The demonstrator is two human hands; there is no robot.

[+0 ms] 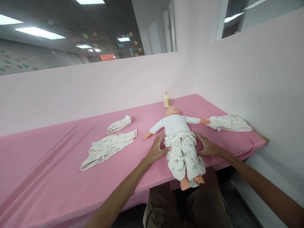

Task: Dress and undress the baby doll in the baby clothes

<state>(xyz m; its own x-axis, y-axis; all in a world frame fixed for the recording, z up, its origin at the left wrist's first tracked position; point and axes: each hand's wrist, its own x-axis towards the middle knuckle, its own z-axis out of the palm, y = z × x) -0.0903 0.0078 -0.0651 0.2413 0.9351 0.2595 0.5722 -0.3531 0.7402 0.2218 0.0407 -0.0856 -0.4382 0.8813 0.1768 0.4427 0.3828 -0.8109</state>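
Observation:
A baby doll [177,125] lies on its back on the pink-covered table [59,158], arms spread, feet hanging over the near edge. It wears a white top and patterned white trousers [184,156]. My left hand [157,148] grips the trousers' waistband at the doll's left hip side. My right hand [206,146] grips the waistband on the other side. Both hands have fingers curled into the fabric.
A small feeding bottle [167,99] stands behind the doll's head. A patterned garment [108,148] and a small folded cloth [119,124] lie to the left. Another patterned garment [229,123] lies at the right end. Pale partition walls close off the back and right.

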